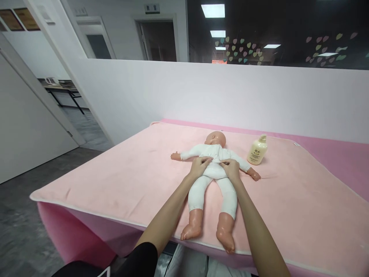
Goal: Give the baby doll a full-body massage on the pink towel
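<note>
Head view: a brown plastic baby doll [215, 149] lies on a pale-pink fabric blanket [115, 169], head at twelve o'clock, feet at six. The left hand [201, 166] and right hand [230, 169], fingertips together, pinch its white cloth suit [213, 171] at the waist. A pale-yellow pump-top bottle [257, 151] stands at two o'clock.

A doll [213, 149] lies on a pink blanket [121, 169]; the left hand [199, 166] and right hand [231, 169] pinch its white clothing [214, 171] at the waist. A pale yellow bottle [257, 151] stands upright near one doll arm [241, 163].
</note>
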Motion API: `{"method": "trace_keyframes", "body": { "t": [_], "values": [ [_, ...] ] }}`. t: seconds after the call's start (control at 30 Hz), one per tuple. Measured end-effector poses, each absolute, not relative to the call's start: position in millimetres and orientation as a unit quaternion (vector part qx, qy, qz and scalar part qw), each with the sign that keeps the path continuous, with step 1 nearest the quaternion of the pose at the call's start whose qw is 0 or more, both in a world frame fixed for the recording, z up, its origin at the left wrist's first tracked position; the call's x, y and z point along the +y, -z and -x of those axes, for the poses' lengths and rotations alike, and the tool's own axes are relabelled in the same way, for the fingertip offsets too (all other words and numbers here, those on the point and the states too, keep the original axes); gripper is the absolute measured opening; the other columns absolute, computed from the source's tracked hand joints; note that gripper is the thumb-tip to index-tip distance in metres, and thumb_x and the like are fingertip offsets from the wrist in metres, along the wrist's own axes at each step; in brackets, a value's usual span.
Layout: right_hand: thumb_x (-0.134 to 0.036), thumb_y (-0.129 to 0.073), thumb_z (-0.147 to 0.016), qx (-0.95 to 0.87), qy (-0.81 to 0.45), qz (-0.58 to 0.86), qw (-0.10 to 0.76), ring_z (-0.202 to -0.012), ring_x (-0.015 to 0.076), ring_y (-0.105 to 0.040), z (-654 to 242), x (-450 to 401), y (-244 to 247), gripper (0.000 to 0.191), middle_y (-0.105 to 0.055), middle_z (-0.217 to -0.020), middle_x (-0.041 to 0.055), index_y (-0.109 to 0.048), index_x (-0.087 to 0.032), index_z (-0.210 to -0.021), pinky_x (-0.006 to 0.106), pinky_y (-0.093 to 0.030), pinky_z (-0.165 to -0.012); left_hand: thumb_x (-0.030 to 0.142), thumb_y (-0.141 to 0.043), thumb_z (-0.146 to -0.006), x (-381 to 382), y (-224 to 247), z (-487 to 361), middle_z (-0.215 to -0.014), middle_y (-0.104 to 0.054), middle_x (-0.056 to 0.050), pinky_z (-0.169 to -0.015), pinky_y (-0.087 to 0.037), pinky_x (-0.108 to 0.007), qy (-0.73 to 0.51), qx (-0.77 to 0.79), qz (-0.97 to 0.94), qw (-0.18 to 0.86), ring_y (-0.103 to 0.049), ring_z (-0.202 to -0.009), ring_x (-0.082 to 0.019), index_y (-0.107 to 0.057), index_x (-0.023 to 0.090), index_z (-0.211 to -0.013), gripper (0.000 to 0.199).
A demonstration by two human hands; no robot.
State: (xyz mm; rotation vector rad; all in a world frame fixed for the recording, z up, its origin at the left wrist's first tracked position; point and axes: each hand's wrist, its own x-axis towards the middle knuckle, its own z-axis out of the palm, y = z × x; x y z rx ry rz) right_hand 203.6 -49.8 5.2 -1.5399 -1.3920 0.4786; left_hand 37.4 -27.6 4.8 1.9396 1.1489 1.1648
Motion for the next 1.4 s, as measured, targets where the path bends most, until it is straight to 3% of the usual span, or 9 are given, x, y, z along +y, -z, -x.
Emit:
{"method": "trace_keyframes", "body": {
  "t": [0.1,0.3,0.43,0.6,0.73,0.97,1.17,1.3,1.4],
  "values": [
    [-0.017,-0.063,-0.063,-0.571,-0.195,0.618,0.504,-0.078,0.0222,-0.066,-204,-51,-3,0.01,-0.071,-0.08,0.0055,-0.072,-0.021,-0.068,0.035,-0.05,-0.08,0.029,-0.044,-0.085,-26,-12,-38,-0.097,-0.07,-0.004,-0.076,-0.046,-0.028,-0.41,0.469,-0.739,0.256,-0.063,-0.084,-0.017,-0.067,0.019,-0.105,0.032],
    [-0.017,-0.062,-0.063,-0.561,-0.203,0.609,0.522,-0.075,0.0212,-0.066,-204,-51,-3,0.011,-0.071,-0.076,0.0038,-0.071,-0.022,-0.065,0.034,-0.05,-0.077,0.04,-0.053,-0.081,-25,-27,-40,-0.065,-0.063,0.0,-0.063,-0.042,-0.026,-0.286,0.51,-0.795,0.165,-0.059,-0.066,-0.017,-0.057,0.024,-0.121,0.044],
    [-0.016,-0.061,-0.063,-0.56,-0.202,0.612,0.521,-0.076,0.021,-0.065,-204,-51,-3,0.012,-0.071,-0.077,0.0038,-0.071,-0.023,-0.065,0.034,-0.049,-0.078,0.037,-0.051,-0.083,-27,-33,-41,-0.071,-0.059,-0.002,-0.066,-0.041,-0.026,-0.216,0.496,-0.834,0.112,-0.057,-0.072,-0.019,-0.05,0.024,-0.128,0.047],
    [-0.017,-0.059,-0.065,-0.586,-0.18,0.617,0.494,-0.074,0.0194,-0.063,-204,-49,-3,0.013,-0.07,-0.08,0.0047,-0.071,-0.021,-0.068,0.031,-0.047,-0.076,0.031,-0.058,-0.079,-26,-36,-49,-0.097,-0.054,-0.009,-0.075,-0.042,-0.032,-0.198,0.524,-0.828,0.011,-0.051,-0.095,-0.025,-0.062,0.029,-0.112,0.034],
    [-0.022,-0.05,-0.074,-0.634,-0.129,0.611,0.456,-0.077,0.018,-0.06,-203,-50,-4,0.019,-0.068,-0.082,0.0054,-0.068,-0.019,-0.071,0.029,-0.044,-0.075,0.026,-0.055,-0.081,-17,-37,-60,-0.093,-0.059,-0.01,-0.074,-0.041,-0.033,-0.196,0.529,-0.825,0.002,-0.051,-0.095,-0.026,-0.069,0.021,-0.088,0.017],
    [-0.024,-0.044,-0.079,-0.624,-0.135,0.661,0.394,-0.082,0.0238,-0.06,-202,-46,-8,0.045,-0.067,-0.085,0.0065,-0.053,-0.017,-0.122,0.034,-0.043,-0.075,0.03,-0.047,-0.086,-13,-26,-58,-0.085,-0.065,-0.009,-0.074,-0.04,-0.033,-0.239,0.513,-0.824,0.001,-0.054,-0.086,-0.022,-0.065,0.017,-0.078,0.024],
    [-0.023,-0.055,-0.073,-0.613,-0.131,0.675,0.39,-0.086,0.0248,-0.064,-203,-29,-5,0.026,-0.07,-0.092,0.0076,-0.071,-0.022,-0.094,0.033,-0.046,-0.074,0.027,-0.04,-0.088,-12,-25,-46,-0.085,-0.066,-0.008,-0.072,-0.041,-0.031,-0.241,0.486,-0.839,0.037,-0.058,-0.081,-0.021,-0.063,0.018,-0.085,0.025],
    [-0.025,-0.06,-0.069,-0.591,-0.156,0.665,0.429,-0.082,0.0237,-0.065,-207,-21,-2,0.014,-0.071,-0.084,0.0067,-0.073,-0.023,-0.073,0.033,-0.047,-0.074,0.021,-0.032,-0.09,-9,-28,-40,-0.083,-0.067,-0.005,-0.068,-0.04,-0.028,-0.217,0.502,-0.835,0.052,-0.062,-0.075,-0.019,-0.058,0.021,-0.108,0.031],
    [-0.024,-0.062,-0.067,-0.572,-0.175,0.666,0.446,-0.081,0.0227,-0.065,-210,-19,-2,0.011,-0.071,-0.08,0.0053,-0.073,-0.024,-0.07,0.032,-0.048,-0.074,0.034,-0.038,-0.089,-6,-30,-42,-0.081,-0.068,-0.007,-0.068,-0.042,-0.03,-0.21,0.531,-0.82,0.04,-0.063,-0.077,-0.023,-0.048,0.023,-0.126,0.039]
  ]
}}
